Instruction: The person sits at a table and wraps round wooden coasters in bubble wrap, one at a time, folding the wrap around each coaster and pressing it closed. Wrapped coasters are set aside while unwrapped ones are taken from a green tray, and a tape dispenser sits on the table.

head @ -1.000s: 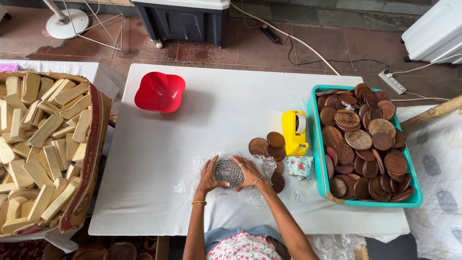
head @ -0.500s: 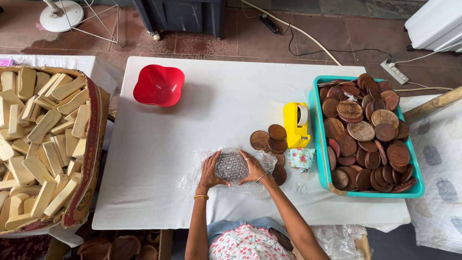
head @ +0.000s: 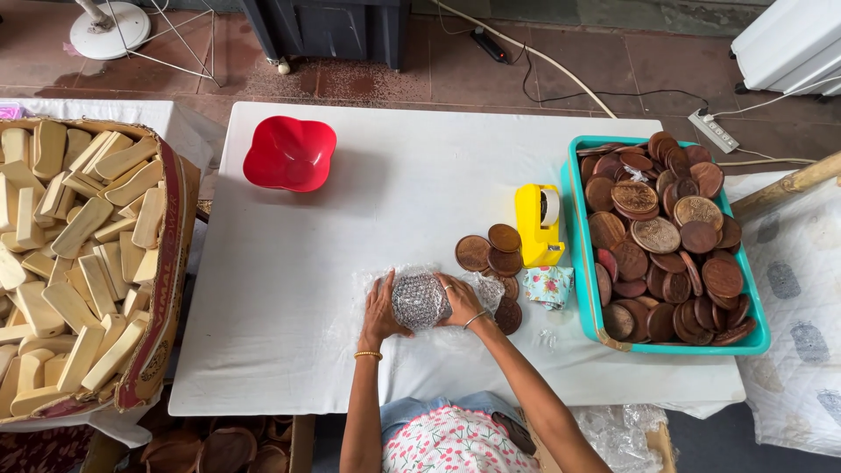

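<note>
A round bundle wrapped in bubble wrap (head: 420, 300) lies on the white table (head: 350, 263), near the table's front edge and just left of a small heap of brown wooden discs (head: 492, 254). The left hand (head: 382, 308) presses against the bundle's left side with fingers spread over the wrap, and the right hand (head: 459, 300) cups its right side; both hands clasp the bundle between them. A gold bangle circles the left wrist and a thin bracelet the right. Loose ends of clear wrap spread out from under the bundle onto the table.

To the right of the bundle, beyond the loose discs, stands a yellow tape dispenser (head: 539, 224), with a small flowered cloth pouch (head: 549, 285) just in front of it. Further right of the bundle, at the table's right end, sits a teal plastic tray (head: 580, 263) heaped with more brown discs, some carved and some plain. Well behind and to the left of the bundle, a red wavy-rimmed bowl (head: 289, 153) rests on the table. Far to the left of the bundle, off the table, a large cardboard box (head: 158, 342) is filled with pale wooden blocks.
</note>
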